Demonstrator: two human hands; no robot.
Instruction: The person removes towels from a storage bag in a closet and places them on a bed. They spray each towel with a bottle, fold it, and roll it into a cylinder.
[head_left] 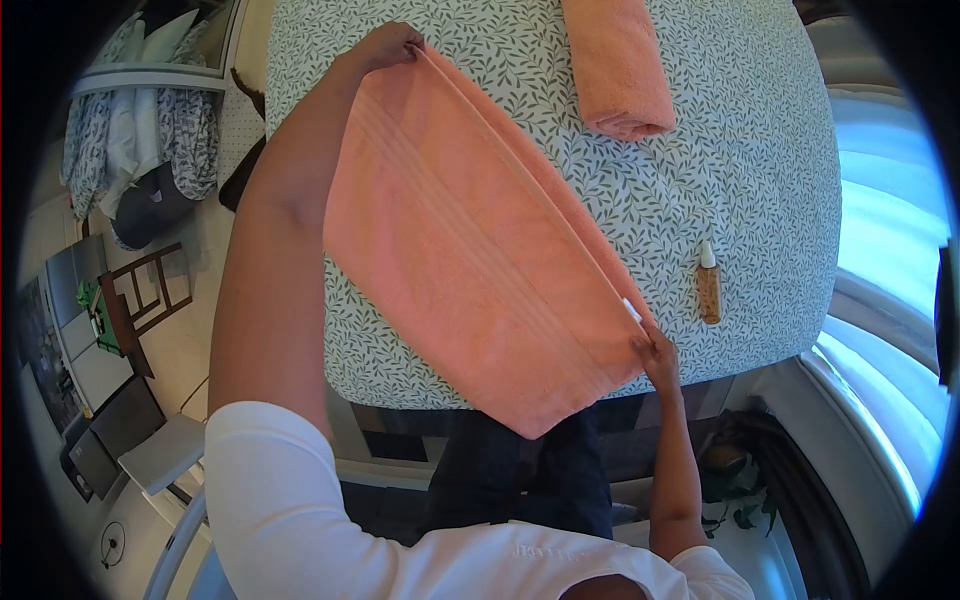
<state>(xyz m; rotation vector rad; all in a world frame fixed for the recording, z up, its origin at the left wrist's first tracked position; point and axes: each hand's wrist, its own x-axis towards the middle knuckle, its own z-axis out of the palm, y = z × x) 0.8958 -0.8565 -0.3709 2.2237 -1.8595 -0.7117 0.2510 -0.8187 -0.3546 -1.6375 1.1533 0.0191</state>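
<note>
An orange towel (470, 240) is stretched diagonally between my two hands, over the near part of a bed (740, 140) with a leaf-patterned cover. At the towel's upper left corner, my left hand (388, 46) is closed on its edge. My right hand (657, 358) pinches the lower right end, beside a small white tag (632, 310). The towel's lowest corner hangs over the bed's near edge. A rolled orange towel (620, 70) lies at the top of the bed. To the right stands or lies a small bottle (709, 288) with a white top; which one, I cannot tell.
Hanging clothes (140, 140) and a dark cap are at the upper left. A wooden chair-like frame (150, 290) and a desk with a dark screen (125, 415) are at the left. Bright curtains (885, 200) run along the right, with a plant (745, 510) at lower right.
</note>
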